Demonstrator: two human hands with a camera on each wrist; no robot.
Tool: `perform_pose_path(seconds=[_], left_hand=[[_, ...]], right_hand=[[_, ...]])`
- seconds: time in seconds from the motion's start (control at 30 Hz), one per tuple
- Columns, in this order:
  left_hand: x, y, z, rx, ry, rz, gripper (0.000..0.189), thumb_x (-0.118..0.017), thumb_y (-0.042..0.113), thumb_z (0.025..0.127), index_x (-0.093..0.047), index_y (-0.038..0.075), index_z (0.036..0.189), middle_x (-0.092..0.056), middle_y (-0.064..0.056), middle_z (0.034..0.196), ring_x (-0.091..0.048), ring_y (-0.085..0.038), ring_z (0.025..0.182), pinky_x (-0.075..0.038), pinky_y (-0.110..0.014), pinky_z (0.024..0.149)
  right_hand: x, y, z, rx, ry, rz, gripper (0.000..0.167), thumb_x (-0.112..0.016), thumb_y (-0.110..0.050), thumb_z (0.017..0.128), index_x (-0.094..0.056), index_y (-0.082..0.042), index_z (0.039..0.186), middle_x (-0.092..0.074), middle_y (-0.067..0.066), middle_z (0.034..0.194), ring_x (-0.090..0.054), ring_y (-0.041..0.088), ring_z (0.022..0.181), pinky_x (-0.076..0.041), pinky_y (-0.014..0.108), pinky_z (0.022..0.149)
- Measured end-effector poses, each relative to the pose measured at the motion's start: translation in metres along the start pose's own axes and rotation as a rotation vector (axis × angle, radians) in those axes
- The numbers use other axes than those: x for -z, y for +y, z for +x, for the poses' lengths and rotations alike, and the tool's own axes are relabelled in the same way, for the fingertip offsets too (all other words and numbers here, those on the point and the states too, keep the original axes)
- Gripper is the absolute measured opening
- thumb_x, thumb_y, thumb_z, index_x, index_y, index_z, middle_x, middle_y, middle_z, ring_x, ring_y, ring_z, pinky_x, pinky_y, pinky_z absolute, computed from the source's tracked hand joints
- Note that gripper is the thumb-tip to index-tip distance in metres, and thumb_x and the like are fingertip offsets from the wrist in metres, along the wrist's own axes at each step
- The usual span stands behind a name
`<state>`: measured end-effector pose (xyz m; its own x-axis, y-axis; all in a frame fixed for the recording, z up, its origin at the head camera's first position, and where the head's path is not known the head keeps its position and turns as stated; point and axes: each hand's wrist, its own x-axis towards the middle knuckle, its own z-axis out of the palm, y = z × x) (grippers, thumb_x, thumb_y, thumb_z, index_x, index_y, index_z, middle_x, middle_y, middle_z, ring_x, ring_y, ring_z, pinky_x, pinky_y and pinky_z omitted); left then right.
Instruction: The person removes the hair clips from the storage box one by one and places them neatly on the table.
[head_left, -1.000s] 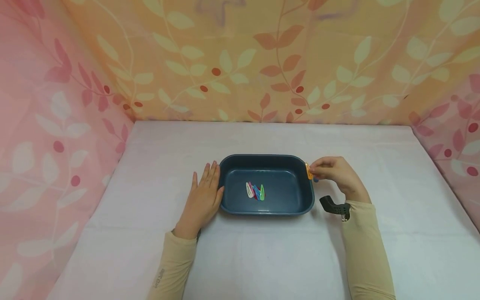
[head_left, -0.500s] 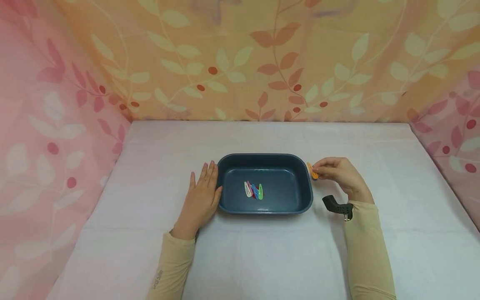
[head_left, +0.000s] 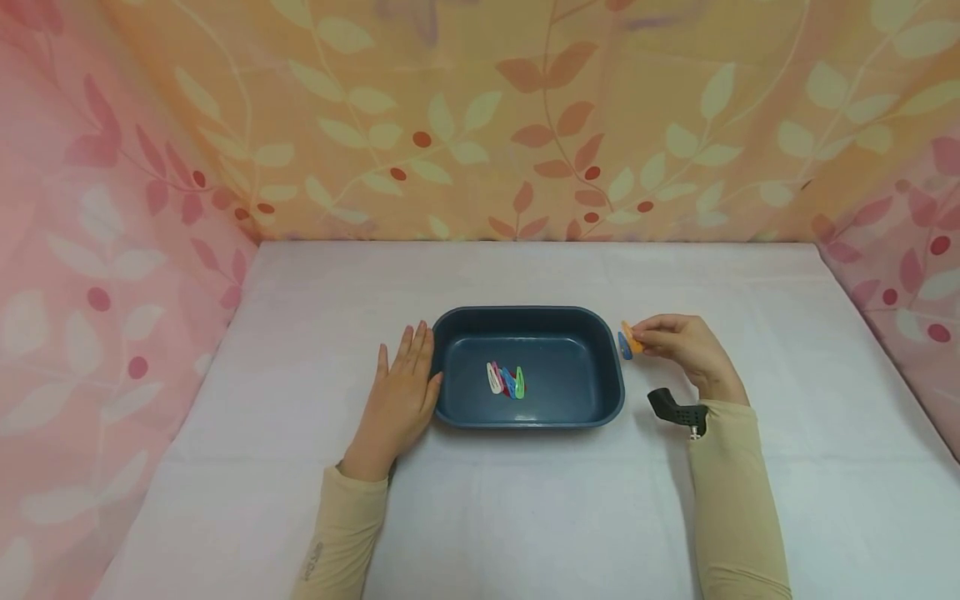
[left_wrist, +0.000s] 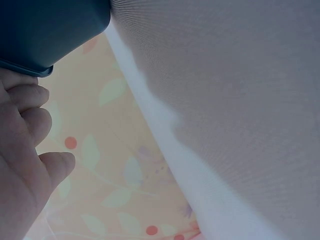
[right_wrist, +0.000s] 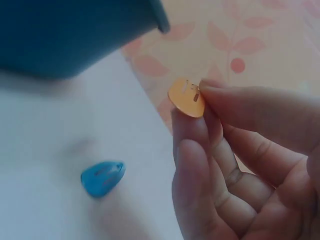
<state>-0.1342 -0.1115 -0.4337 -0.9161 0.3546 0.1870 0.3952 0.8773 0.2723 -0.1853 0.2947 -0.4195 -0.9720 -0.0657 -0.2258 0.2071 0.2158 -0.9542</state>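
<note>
A dark blue tray stands on the white-covered table. Inside it lie several snap hair clips in a small cluster: a white clip, a green clip, and pink and blue ones between. My left hand rests with straight fingers along the tray's left side. Just off the right side, my right hand pinches an orange hair clip between thumb and fingertips. Apart from those fingers, a blue hair clip shows against the white cloth, close to the tray's right wall.
White cloth covers the table around the tray. A yellow leaf-patterned curtain hangs behind the back edge, with pink curtains at both sides. A black wrist mount juts from the right sleeve.
My right hand has drawn the orange clip rightward from the tray's right rim. The blue clip now shows fully beside it. My left hand keeps its place against the tray.
</note>
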Motion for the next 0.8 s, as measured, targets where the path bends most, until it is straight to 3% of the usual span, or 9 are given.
perform_pose_path(seconds=[0.13,0.37,0.57,0.8], left_hand=[[-0.001,-0.001,0.000,0.001,0.000,-0.002,0.060,-0.044,0.025,0.099,-0.023,-0.004,0.147,-0.016,-0.014,0.154,-0.013,-0.028,0.143,-0.007,-0.056,0.111],[-0.003,-0.002,0.000,0.003,-0.001,-0.002,0.060,-0.044,0.025,0.099,-0.024,-0.004,0.147,-0.016,-0.014,0.154,-0.012,-0.028,0.143,-0.006,-0.056,0.111],[-0.003,-0.001,0.001,-0.001,0.000,0.000,0.060,-0.044,0.026,0.098,-0.025,-0.004,0.146,-0.016,-0.014,0.154,-0.011,-0.027,0.143,-0.008,-0.057,0.110],[-0.003,-0.001,0.000,0.000,0.003,0.004,0.060,-0.044,0.026,0.099,-0.024,-0.004,0.147,-0.016,-0.014,0.154,-0.010,-0.027,0.143,-0.008,-0.057,0.110]], right_hand=[[0.004,0.005,0.002,-0.023,0.023,-0.031,0.008,-0.066,-0.006,0.087,-0.072,-0.002,0.090,-0.068,-0.007,0.079,-0.064,0.006,0.074,-0.053,0.021,0.070],[0.009,0.017,0.005,-0.056,0.075,-0.122,0.026,-0.064,-0.005,0.088,-0.063,0.015,0.104,-0.066,-0.010,0.078,-0.062,0.002,0.073,-0.053,0.020,0.068],[0.009,0.025,0.007,-0.082,0.114,-0.179,0.033,-0.065,-0.007,0.088,-0.060,0.018,0.109,-0.065,-0.013,0.079,-0.060,0.000,0.074,-0.052,0.018,0.067],[0.003,0.023,0.007,-0.033,0.119,-0.213,0.033,-0.066,-0.005,0.086,-0.060,0.021,0.105,-0.066,-0.008,0.077,-0.059,0.000,0.069,-0.052,0.017,0.064]])
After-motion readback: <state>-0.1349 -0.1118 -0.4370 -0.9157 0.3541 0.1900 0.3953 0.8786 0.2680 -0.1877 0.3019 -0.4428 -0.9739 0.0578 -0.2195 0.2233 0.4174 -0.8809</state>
